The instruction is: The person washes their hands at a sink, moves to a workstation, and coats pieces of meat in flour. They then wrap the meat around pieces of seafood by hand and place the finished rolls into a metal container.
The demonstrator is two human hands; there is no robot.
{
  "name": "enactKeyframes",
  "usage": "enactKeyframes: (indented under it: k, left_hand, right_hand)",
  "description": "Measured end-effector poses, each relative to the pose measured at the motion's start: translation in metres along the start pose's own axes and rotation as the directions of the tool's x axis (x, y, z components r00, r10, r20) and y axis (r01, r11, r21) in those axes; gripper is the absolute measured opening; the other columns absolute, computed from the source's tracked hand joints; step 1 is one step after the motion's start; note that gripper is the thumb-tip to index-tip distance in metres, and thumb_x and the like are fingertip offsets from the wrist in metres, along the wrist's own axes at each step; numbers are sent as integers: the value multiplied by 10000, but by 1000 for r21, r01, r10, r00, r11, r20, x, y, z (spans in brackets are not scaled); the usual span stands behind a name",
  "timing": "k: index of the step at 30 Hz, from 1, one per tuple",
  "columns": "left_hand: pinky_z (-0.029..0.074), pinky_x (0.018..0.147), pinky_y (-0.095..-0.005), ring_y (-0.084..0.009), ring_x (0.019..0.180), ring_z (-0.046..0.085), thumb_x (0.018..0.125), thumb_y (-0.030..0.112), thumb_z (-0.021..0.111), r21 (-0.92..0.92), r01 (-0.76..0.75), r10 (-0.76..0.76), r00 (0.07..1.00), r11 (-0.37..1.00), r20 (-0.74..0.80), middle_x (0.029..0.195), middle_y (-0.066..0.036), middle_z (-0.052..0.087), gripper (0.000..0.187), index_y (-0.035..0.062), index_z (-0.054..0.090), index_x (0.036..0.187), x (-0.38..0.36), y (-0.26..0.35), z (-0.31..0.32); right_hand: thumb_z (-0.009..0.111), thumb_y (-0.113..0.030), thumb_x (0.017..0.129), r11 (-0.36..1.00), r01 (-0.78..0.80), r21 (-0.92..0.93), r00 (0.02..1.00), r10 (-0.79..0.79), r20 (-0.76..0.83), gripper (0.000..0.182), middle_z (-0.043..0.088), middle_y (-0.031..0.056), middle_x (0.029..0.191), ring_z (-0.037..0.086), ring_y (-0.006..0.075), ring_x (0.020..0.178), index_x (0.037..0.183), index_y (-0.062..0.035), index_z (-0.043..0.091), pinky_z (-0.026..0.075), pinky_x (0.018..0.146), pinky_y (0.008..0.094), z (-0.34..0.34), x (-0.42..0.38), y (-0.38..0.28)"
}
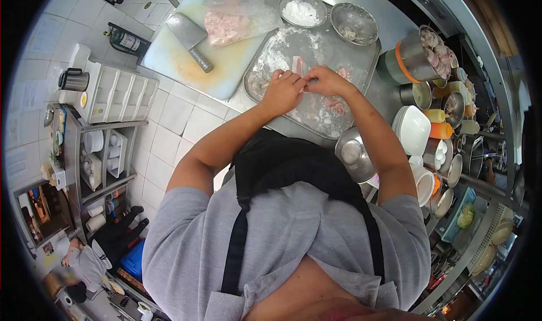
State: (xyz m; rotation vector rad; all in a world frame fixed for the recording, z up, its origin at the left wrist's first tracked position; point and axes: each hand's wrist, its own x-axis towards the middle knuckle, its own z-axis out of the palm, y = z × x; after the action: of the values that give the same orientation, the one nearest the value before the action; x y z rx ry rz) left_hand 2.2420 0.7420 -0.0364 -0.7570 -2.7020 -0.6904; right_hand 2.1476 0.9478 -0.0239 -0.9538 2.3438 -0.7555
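Observation:
Both my hands meet over a metal tray [316, 123] dusted with white powder. My left hand [284, 92] is closed, fingers bent around the near end of a pale strip of meat [298, 65]. Close against it, my right hand [325, 80] pinches at the same piece; the exact hold is hidden between the fingertips. Floured meat pieces [335, 106] lie on the tray to the right of my hands. Beyond the tray stand a bowl of white powder [300, 12] and a second metal bowl [354, 24] with powder residue.
A cutting board [175, 67] at the left bears a cleaver [191, 38] and a bag of meat [228, 26]. A pot of meat [415, 53], white dishes [413, 130] and bottles stand at right. Another person [90, 264] is at lower left.

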Motion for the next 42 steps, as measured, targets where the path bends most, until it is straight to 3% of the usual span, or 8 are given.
enactKeyframes:
  k: [4, 6, 9, 14, 24, 27, 34, 42]
  left_hand:
    - [392, 976, -464, -250, 1058, 613, 755, 231, 778, -59, 97, -94, 994, 994, 50, 1069, -31, 689, 294, 150, 727, 1033, 7, -8, -1]
    - [386, 978, -471, -255, 1065, 609, 763, 264, 773, -62, 154, -147, 984, 986, 102, 1082, -33, 690, 292, 153, 738, 1031, 11, -13, -2]
    - [375, 983, -489, -264, 1086, 600, 772, 322, 765, -64, 250, -235, 955, 966, 179, 1102, -44, 688, 324, 153, 754, 1048, 17, -18, -3]
    - [360, 1000, -509, -275, 1133, 581, 774, 372, 761, -52, 334, -310, 914, 941, 262, 1147, -65, 659, 437, 149, 743, 1149, 20, -17, -15]
    - [376, 1009, -474, -263, 1134, 586, 742, 215, 792, 20, 64, -64, 997, 998, -34, 1142, -57, 646, 417, 125, 670, 1130, 14, -22, 0]
    - [380, 1002, -479, -262, 1111, 597, 758, 225, 781, -8, 100, -99, 995, 995, 6, 1105, -47, 665, 383, 126, 679, 1113, 21, -27, -4]
    - [358, 1012, -522, -282, 1127, 596, 803, 334, 730, -71, 261, -242, 948, 963, 205, 1112, -51, 670, 346, 120, 724, 1075, 43, -48, -9]
    - [353, 1038, -509, -282, 1160, 575, 770, 296, 773, -103, 156, -155, 988, 982, 9, 1162, -82, 642, 400, 121, 692, 1121, 40, -46, -19]
  right_hand:
    - [789, -251, 806, 995, 97, 9, 977, -94, -191, 332, 669, 94, 1059, 578, 302, 1126, 1092, -88, 743, 449, 996, 414, 4, -16, -13]
    - [773, -215, 817, 957, 175, -234, 895, -253, -367, 326, 660, 75, 1080, 573, 291, 1129, 1115, -100, 704, 431, 1001, 418, 3, -31, -33]
    - [759, -174, 822, 906, 272, -323, 859, -380, -343, 299, 657, 58, 1100, 570, 280, 1132, 1103, -112, 679, 423, 1006, 425, 14, -33, -30]
    - [763, -162, 822, 948, 232, -219, 912, -290, -290, 280, 672, 55, 1098, 570, 272, 1133, 1093, -114, 712, 425, 1014, 421, 10, -17, -20]
    - [789, -287, 842, 1000, -9, 23, 997, 11, -82, 344, 676, 72, 1143, 550, 301, 1163, 1159, -160, 756, 414, 1067, 396, -8, 19, 7]
    - [790, -253, 831, 995, 68, -72, 942, -88, -325, 379, 649, 68, 1203, 544, 288, 1181, 1192, -159, 723, 404, 1064, 413, -2, 1, -12]
    - [789, -180, 794, 923, 226, -313, 875, -333, -351, 344, 640, 51, 1222, 548, 275, 1173, 1123, -144, 696, 405, 1023, 438, 7, 3, -10]
    - [762, -294, 874, 999, -6, -33, 974, -2, -225, 267, 698, 80, 1135, 554, 306, 1174, 1093, -143, 789, 441, 1043, 415, -15, 34, 1]
